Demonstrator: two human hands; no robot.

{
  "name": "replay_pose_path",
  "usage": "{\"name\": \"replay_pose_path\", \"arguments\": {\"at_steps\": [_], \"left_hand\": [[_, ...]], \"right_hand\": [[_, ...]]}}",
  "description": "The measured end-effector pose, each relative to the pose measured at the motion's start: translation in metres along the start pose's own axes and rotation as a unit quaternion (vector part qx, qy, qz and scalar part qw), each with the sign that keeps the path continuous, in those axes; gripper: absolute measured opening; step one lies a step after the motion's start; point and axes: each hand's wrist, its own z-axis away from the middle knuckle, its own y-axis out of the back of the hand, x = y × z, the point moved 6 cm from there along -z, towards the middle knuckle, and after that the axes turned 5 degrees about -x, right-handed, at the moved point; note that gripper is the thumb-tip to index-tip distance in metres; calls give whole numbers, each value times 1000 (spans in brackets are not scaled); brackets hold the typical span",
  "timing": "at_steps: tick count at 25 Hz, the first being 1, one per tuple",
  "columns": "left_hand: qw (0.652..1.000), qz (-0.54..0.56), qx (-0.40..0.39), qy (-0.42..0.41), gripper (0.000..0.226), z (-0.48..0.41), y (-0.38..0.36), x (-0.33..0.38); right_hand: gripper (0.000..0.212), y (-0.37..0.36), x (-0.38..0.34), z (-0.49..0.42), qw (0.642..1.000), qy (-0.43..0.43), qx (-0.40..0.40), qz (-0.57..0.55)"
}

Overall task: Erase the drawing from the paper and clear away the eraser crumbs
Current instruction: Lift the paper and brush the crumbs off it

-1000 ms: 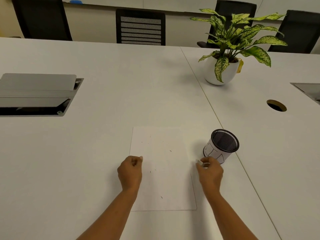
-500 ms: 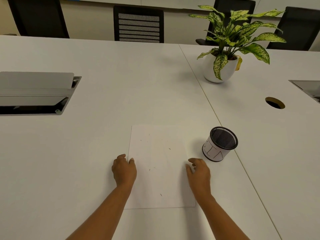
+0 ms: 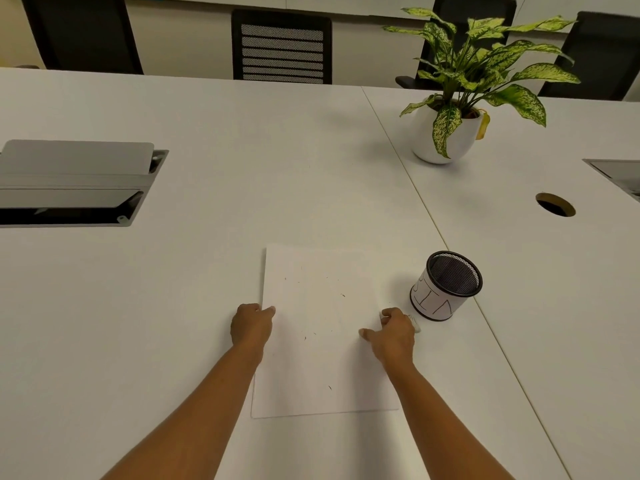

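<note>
Paper [image 3: 322,372], left hand [image 3: 251,329], right hand [image 3: 394,337] at edges

We count two hands, the left hand [image 3: 252,328] and the right hand [image 3: 394,336], one sheet of paper [image 3: 322,368], one mesh cup [image 3: 446,285] and one potted plant [image 3: 446,133]. The table [image 3: 207,271] has two open cable hatches [image 3: 69,185] and one round hole [image 3: 556,205], with four black chairs [image 3: 282,46] behind it. The crumbs [image 3: 343,295] are too small for us to count.

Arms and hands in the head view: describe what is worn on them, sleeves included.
The left hand and the right hand are bare, with no gloves and no ring that shows. The left forearm and the right forearm are bare too. No sleeve, watch or band is in view down to the picture's bottom edge.
</note>
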Motion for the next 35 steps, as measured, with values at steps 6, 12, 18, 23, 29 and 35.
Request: {"name": "replay_pose_path", "arguments": {"at_steps": [6,12,18,23,29,35], "left_hand": [[996,-68,-36,-41,49,0,-12,9],[995,32,-32,-89,40,9,-7,9],[988,132,-49,-61,46,7,5,-9],[985,159,-52,-53,46,11,7,-9],[983,139,-34,-112,39,33,12,9],[965,140,-8,-220,39,71,19,42]], "right_hand": [[57,-1,-3,-5,999,-30,-25,8],[53,-3,0,-7,994,-61,-55,-70],[28,1,-1,1,983,4,-7,-182],[33,-5,-9,-1,980,12,-80,-182],[22,1,-18,8,966,38,-45,-253],[14,18,-41,37,941,110,7,-321]]}}
